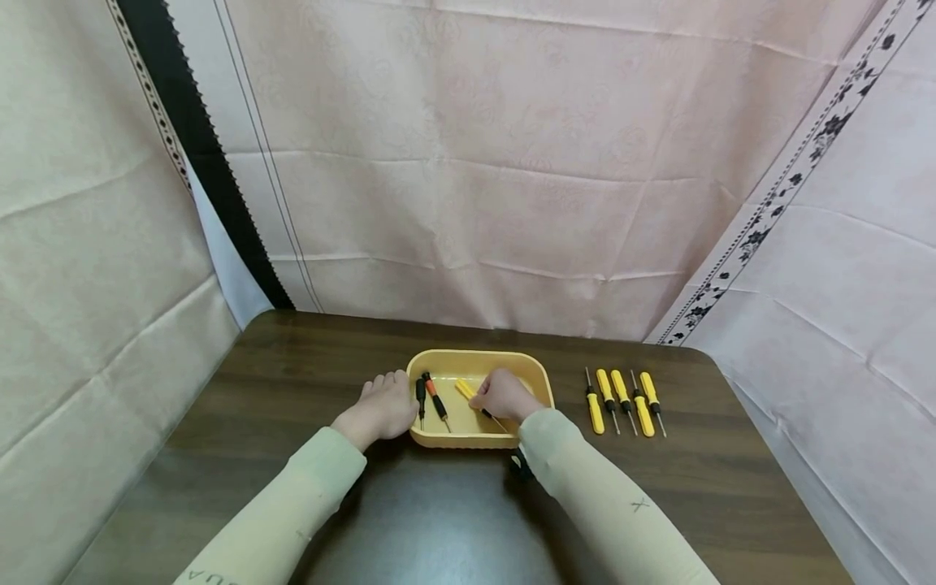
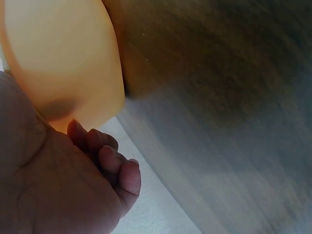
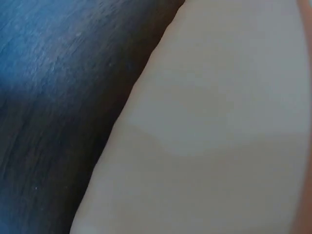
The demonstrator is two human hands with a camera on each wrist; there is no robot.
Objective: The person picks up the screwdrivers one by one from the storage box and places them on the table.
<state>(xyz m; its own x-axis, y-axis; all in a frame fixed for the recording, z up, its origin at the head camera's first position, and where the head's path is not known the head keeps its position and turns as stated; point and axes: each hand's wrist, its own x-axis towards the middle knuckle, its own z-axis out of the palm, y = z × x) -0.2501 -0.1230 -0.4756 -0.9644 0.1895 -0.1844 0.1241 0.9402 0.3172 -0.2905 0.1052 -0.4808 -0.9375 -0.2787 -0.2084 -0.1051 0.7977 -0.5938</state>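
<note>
Counter: brown wood, under your yellow tray
Left grip: loosely curled, at the tray's left end
Right grip: apparently pinching your yellow screwdriver, partly hidden

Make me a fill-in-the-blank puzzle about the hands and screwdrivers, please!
1. The left hand is at the tray's ____ end, not its right end.
2. The right hand pinches a screwdriver whose handle is mostly ____.
3. The row of screwdrivers outside the tray has ____ in it.
4. In that row, ____ have metal tips pointing away from the person.

Missing words: left; yellow; five; two.
</note>
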